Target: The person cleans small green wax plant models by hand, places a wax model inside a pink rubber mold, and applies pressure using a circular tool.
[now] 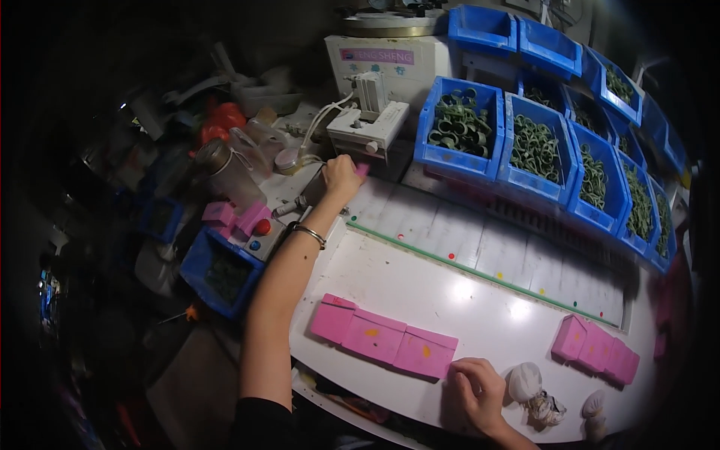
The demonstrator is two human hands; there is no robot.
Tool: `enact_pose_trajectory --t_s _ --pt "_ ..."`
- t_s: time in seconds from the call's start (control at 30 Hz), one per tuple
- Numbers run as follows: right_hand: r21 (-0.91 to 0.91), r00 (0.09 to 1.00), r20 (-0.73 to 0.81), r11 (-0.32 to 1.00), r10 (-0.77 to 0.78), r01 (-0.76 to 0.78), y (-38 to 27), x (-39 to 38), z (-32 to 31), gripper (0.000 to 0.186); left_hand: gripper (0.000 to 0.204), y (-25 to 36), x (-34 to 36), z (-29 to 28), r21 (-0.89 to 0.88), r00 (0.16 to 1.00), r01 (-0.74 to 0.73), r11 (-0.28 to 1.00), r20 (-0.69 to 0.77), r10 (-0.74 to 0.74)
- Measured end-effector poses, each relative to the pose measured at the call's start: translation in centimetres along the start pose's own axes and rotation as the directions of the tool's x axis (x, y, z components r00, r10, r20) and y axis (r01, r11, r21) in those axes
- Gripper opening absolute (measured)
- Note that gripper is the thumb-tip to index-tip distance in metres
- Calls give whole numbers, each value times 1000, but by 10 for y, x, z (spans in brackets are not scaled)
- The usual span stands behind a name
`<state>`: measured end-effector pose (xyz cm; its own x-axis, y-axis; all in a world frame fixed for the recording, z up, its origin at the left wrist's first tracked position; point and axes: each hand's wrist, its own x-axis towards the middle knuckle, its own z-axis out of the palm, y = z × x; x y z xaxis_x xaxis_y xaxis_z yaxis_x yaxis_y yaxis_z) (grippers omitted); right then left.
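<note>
The left hand (341,178) reaches far across the white table (420,289) to the foot of a small white machine (369,124), its fingers closed around a small pink piece (362,171) that shows at the fingertips. The right hand (475,386) rests near the table's front edge, fingers curled under; whether they hold anything cannot be told. Just left of it lies a row of pink boxes (382,337). Blue bins of green rings (459,127) stand behind.
</note>
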<state>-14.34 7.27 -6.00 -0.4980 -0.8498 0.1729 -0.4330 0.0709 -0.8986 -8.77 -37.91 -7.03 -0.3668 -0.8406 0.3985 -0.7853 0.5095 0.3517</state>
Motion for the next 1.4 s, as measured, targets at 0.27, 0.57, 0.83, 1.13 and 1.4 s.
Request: enact_pose_trajectory --t_s 0.27,0.57,0.83,1.13,1.4 --pt "-99 983 155 988 -103 119 -1 11 -28 20 37 8 -7 -16 89 986 -42 995 167 27" --pt "-410 997 59 910 -47 67 21 45 -122 20 47 129 -70 -6 -159 843 -444 882 258 471" --pt "-708 980 -138 707 -145 5 112 104 -214 27 58 243 -88 42 -462 622 -611 642 221 751" --pt "-825 977 -105 532 185 -189 198 195 -292 41 47 368 -91 123 -487 381 -793 368 76 922" --pt "-883 967 -66 466 -245 57 173 209 -290 24 50 385 -84 163 -811 419 -484 328 114 901"
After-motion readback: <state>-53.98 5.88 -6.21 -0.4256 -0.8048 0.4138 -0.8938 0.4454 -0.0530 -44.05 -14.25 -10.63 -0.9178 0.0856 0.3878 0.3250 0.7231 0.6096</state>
